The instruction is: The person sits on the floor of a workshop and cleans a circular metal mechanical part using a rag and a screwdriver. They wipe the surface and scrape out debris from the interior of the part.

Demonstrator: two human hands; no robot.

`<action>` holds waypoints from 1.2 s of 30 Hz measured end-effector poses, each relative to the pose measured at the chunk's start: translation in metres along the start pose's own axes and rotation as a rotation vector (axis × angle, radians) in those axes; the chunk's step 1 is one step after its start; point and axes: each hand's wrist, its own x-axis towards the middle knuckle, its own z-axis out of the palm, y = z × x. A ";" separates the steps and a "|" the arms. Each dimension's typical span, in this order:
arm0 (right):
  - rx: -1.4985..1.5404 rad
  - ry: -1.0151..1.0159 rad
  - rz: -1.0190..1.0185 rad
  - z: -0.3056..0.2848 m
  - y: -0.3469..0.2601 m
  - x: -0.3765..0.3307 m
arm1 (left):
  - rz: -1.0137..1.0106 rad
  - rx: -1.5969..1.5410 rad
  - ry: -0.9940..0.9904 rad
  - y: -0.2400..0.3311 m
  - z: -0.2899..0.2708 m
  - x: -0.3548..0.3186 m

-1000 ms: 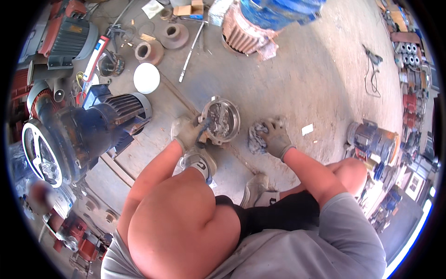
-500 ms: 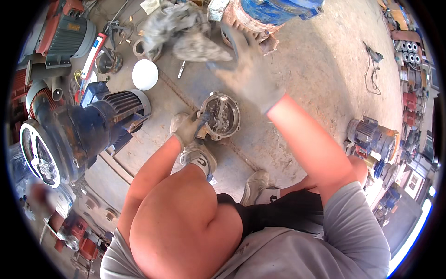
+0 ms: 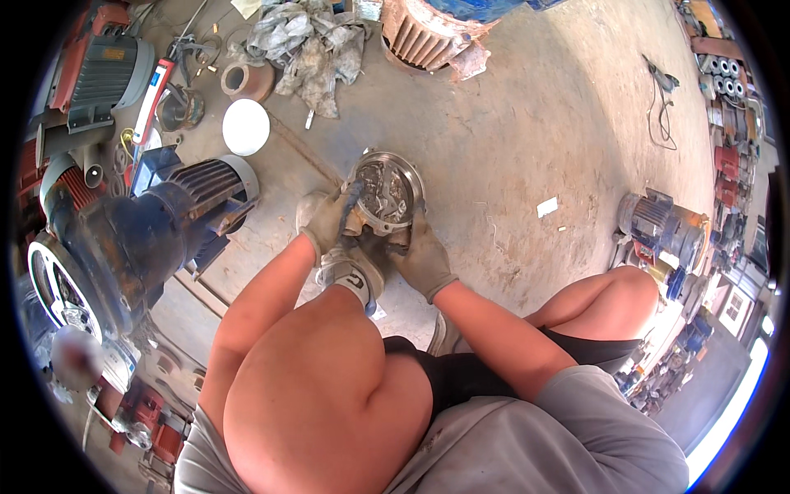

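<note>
Both gloved hands, left hand [image 3: 325,221] and right hand [image 3: 421,257], are closed around the round metal housing [image 3: 384,191] on the concrete floor [image 3: 527,148]. I judge the work mid-way: its greasy inside lies open, nothing removed yet.

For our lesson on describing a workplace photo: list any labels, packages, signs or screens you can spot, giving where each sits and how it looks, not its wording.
Nameplate label: small pale rectangle on the grey motor, upper left.
Flat red-and-white package: long, narrow, lying beside that motor.
White paper slip: small rectangle on the concrete floor, right of the round metal housing that both gloved hands hold.
No signs or screens visible.
</note>
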 end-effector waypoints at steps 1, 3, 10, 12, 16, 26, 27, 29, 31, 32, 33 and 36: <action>0.003 -0.016 -0.004 -0.006 0.005 0.003 | 0.092 0.318 0.003 0.014 -0.001 0.001; 0.010 -0.055 -0.029 -0.033 0.011 0.004 | 0.026 0.368 -0.002 0.051 -0.004 0.001; -0.114 -0.449 -0.060 -0.178 -0.051 0.002 | -0.794 -1.023 -0.293 0.158 -0.005 -0.020; -0.102 -0.504 -0.044 -0.196 -0.059 0.007 | -0.777 -1.064 -0.412 0.157 -0.006 -0.019; -0.056 -0.207 -0.172 -0.157 0.021 0.021 | -0.870 -0.954 -0.331 0.121 0.035 0.008; -0.350 -0.186 -0.326 -0.133 0.028 -0.018 | -0.438 -0.053 -0.223 0.052 0.039 -0.004; -0.362 -0.217 -0.292 -0.125 0.035 -0.027 | -0.403 -0.066 -0.197 0.071 0.035 -0.012; -0.333 -0.231 -0.210 -0.122 0.035 -0.031 | -0.284 0.005 -0.221 0.100 0.024 -0.023; -0.245 -0.220 -0.109 -0.125 0.030 -0.033 | -0.138 0.164 -0.322 0.110 0.018 -0.043; -0.218 -0.220 -0.119 -0.127 0.033 -0.029 | -0.108 0.300 -0.264 0.116 0.018 -0.043; -0.191 -0.219 -0.128 -0.131 0.038 -0.022 | -0.077 0.434 -0.207 0.123 0.019 -0.039; -0.257 -0.225 -0.193 -0.143 0.025 -0.008 | 0.289 0.756 -0.096 0.148 0.008 -0.019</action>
